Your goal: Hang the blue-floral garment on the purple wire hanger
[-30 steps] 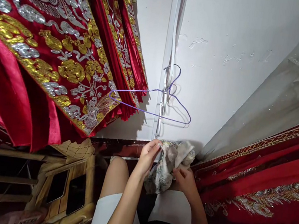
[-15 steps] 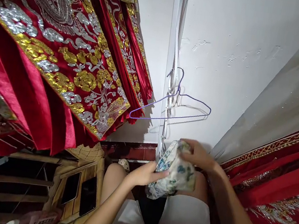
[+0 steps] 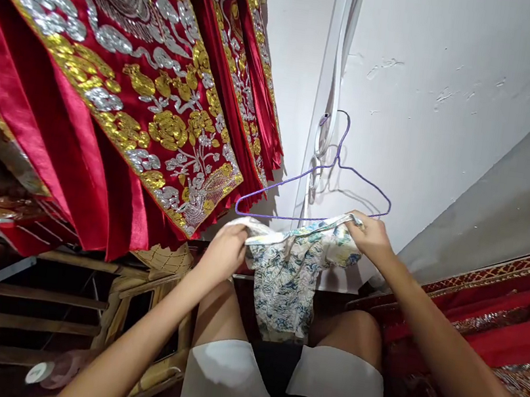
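Observation:
A small white garment with a blue, green and yellow print (image 3: 285,288) hangs spread between my two hands, above my lap. My left hand (image 3: 227,249) pinches one end of its upper edge. The other end of that edge is gripped by my right hand (image 3: 369,235). Just beyond the cloth, a purple wire hanger (image 3: 317,166) hangs by its hook near the white cable at the wall. The garment's upper edge overlaps the hanger's bottom bar in view; whether they touch I cannot tell.
Red costumes with gold and silver sequins (image 3: 170,131) hang at the left. More red fabric (image 3: 519,329) lies on the right, below a translucent sheet (image 3: 511,182). A bamboo chair (image 3: 37,325) and a pink bottle with a white cap (image 3: 63,369) are at the lower left.
The garment was bunched up between my hands and now hangs stretched out. My hands have moved apart and up toward the hanger. The view has shifted slightly.

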`<action>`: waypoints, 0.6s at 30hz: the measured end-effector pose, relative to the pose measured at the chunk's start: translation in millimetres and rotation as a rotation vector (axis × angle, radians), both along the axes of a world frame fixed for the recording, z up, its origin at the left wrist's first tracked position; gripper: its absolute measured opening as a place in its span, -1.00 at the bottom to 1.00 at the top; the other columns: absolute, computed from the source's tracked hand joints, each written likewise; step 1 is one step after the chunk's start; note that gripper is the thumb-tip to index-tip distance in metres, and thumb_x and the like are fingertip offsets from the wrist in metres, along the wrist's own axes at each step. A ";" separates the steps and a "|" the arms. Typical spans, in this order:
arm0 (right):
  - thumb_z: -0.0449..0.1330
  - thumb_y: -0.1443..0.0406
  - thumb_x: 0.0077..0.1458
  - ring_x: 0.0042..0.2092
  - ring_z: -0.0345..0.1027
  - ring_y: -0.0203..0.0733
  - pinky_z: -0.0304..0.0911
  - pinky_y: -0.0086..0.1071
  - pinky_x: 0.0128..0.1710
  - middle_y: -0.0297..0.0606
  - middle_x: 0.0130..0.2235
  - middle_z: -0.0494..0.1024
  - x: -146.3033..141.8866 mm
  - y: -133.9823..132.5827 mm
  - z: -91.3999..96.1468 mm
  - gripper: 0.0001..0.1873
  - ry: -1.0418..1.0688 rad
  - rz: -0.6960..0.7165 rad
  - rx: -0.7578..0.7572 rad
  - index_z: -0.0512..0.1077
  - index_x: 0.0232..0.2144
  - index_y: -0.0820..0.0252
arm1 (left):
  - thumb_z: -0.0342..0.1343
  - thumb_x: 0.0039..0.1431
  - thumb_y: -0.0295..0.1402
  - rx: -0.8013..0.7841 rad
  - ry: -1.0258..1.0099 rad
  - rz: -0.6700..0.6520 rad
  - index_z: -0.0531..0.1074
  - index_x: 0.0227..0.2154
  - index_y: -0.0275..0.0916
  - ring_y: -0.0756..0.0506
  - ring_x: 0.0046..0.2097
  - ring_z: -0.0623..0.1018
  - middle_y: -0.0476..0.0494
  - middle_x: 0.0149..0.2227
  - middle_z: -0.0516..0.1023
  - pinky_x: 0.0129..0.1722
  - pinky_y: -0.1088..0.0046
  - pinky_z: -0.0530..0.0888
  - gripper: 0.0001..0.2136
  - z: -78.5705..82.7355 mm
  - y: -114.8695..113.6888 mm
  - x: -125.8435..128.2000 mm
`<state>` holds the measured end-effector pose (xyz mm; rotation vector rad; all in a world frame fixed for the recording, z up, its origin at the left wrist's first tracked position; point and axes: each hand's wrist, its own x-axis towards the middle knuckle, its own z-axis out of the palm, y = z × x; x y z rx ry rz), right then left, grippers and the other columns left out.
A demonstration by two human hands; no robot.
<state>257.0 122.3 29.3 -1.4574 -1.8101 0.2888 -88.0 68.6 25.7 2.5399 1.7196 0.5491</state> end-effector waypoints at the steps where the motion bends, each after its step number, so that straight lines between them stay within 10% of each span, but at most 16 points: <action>1: 0.13 0.20 0.12 -0.47 0.21 -0.21 0.06 -0.40 -0.44 -0.35 -0.57 0.40 6.8 -9.9 5.2 -0.78 0.005 -0.022 0.013 0.47 -0.49 0.14 | -0.06 0.15 -0.56 0.059 -0.049 -0.029 0.43 -0.47 -0.21 -0.25 -0.12 0.54 -0.30 -0.24 0.57 0.05 0.13 0.45 -0.79 7.5 3.5 -1.0; 8: 0.18 0.22 0.10 -0.42 0.27 -0.22 0.15 -0.40 -0.37 -0.31 -0.45 0.54 24.4 -45.7 30.2 -0.81 -0.021 -0.077 0.079 0.57 -0.39 0.14 | -0.09 0.01 -0.57 0.171 -0.134 -0.056 0.38 -0.51 -0.19 -0.21 -0.23 0.53 -0.22 -0.36 0.56 -0.09 0.23 0.49 -0.81 46.1 20.9 2.3; 18: 0.19 0.23 0.01 -0.48 0.20 -0.24 0.07 -0.39 -0.47 -0.37 -0.54 0.43 23.8 -42.2 11.9 -0.84 0.101 -0.034 0.043 0.54 -0.40 0.14 | -0.07 -0.01 -0.66 -0.084 0.014 0.089 0.47 -0.16 -0.29 -0.24 -0.23 0.60 -0.29 -0.29 0.64 -0.23 0.36 0.45 -0.62 41.6 69.9 6.3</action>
